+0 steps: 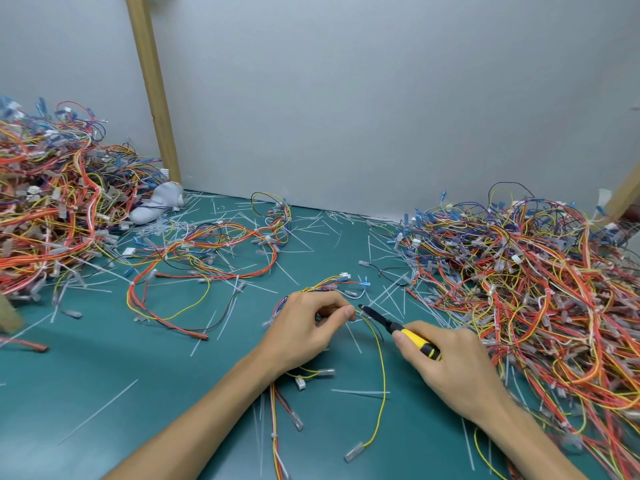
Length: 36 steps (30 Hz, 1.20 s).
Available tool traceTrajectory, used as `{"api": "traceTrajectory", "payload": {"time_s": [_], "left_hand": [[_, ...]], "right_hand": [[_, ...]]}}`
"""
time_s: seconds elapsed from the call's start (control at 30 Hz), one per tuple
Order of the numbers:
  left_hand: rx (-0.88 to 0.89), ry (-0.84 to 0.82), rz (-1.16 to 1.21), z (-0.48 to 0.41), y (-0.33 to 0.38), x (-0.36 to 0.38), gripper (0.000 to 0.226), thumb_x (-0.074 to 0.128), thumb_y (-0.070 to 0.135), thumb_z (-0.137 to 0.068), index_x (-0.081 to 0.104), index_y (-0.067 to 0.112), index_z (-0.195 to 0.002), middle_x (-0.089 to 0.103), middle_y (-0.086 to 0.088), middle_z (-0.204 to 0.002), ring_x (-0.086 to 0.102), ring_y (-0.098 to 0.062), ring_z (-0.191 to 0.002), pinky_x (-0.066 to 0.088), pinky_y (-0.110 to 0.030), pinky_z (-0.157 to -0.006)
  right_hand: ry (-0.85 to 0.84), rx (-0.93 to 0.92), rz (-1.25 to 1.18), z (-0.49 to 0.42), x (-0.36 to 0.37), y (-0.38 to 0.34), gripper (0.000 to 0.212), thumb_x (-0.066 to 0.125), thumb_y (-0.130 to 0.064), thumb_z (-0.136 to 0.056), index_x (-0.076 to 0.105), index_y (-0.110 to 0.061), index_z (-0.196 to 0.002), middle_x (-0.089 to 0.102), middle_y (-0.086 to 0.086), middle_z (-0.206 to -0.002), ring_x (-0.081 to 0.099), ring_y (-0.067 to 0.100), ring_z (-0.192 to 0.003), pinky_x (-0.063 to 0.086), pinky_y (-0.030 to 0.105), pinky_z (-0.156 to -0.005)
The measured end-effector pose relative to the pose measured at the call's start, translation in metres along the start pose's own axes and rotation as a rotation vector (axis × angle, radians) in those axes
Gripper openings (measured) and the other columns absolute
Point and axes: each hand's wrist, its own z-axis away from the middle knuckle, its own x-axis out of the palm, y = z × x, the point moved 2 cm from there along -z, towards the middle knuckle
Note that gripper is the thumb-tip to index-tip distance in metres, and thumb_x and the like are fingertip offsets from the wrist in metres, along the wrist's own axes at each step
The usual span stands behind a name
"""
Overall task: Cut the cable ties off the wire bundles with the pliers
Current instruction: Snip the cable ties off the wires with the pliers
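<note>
Two hands work over the green surface. The left hand pinches one wire bundle between thumb and curled fingers. The right hand grips the yellow-and-black handle of the single pair of pliers, whose dark tip sits at the wires just beside the left fingertips. Two big wire heaps flank them, the left heap and the right heap, and one loose harness lies between. Many cut ties litter the surface. Two wooden posts stand behind.
</note>
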Motion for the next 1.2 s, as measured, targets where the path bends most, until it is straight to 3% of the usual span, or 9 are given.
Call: {"api": "traceTrajectory", "payload": {"time_s": [0.17,0.43,0.63,0.8,0.97,1.2], "left_hand": [[-0.006,0.004,0.003,0.0012,-0.0023,-0.0003,0.015,0.063,0.022,-0.093,0.071,0.020,-0.081,0.061,0.012,-0.064,0.048,-0.005,-0.058,0.034,-0.014,-0.058],[0.014,0.013,-0.003,0.0009,-0.0018,0.0002,0.015,0.063,0.022,-0.093,0.071,0.020,-0.081,0.057,0.022,-0.062,0.049,0.000,-0.059,0.031,-0.009,-0.058],[0.014,0.008,-0.009,0.0012,-0.0026,0.0005,0.015,0.062,0.023,-0.093,0.071,0.021,-0.082,0.063,0.015,-0.067,0.051,-0.003,-0.062,0.035,-0.011,-0.060],[0.007,-0.003,-0.003,0.0014,-0.0033,0.0007,0.015,0.061,0.023,-0.094,0.072,0.020,-0.084,0.068,0.011,-0.074,0.056,-0.007,-0.067,0.040,-0.015,-0.063],[0.002,-0.009,0.001,0.0016,-0.0039,0.0010,0.015,0.061,0.024,-0.094,0.072,0.020,-0.085,0.068,0.009,-0.074,0.055,-0.009,-0.066,0.042,-0.020,-0.064],[-0.006,-0.007,0.006,0.0014,-0.0038,0.0004,0.014,0.061,0.023,-0.094,0.072,0.021,-0.085,0.066,0.010,-0.072,0.053,-0.007,-0.064,0.039,-0.017,-0.062]], "right_hand": [[0.132,-0.037,0.118,0.0045,0.0025,-0.0048,0.038,0.045,-0.064,-0.084,0.066,-0.033,-0.091,0.065,-0.014,-0.073,0.061,0.009,-0.067,0.050,0.034,-0.055],[0.059,-0.067,0.080,0.0036,0.0047,-0.0047,0.041,0.046,-0.063,-0.085,0.063,-0.034,-0.109,0.063,-0.022,-0.094,0.060,0.004,-0.088,0.050,0.028,-0.072],[0.050,-0.069,0.060,0.0030,0.0043,-0.0071,0.041,0.045,-0.064,-0.085,0.062,-0.033,-0.106,0.062,-0.021,-0.093,0.058,0.004,-0.085,0.049,0.027,-0.071],[0.037,-0.057,0.047,0.0039,0.0066,-0.0051,0.031,0.043,-0.066,-0.085,0.055,-0.037,-0.093,0.059,-0.018,-0.078,0.055,0.005,-0.072,0.047,0.027,-0.062],[0.004,-0.054,0.051,0.0027,0.0093,-0.0014,0.035,0.042,-0.067,-0.085,0.052,-0.034,-0.086,0.053,-0.014,-0.066,0.051,0.007,-0.065,0.039,0.021,-0.054],[0.038,-0.036,0.046,0.0033,0.0085,-0.0031,0.031,0.045,-0.066,-0.084,0.055,-0.038,-0.093,0.059,-0.017,-0.079,0.055,0.006,-0.074,0.043,0.022,-0.062]]}}
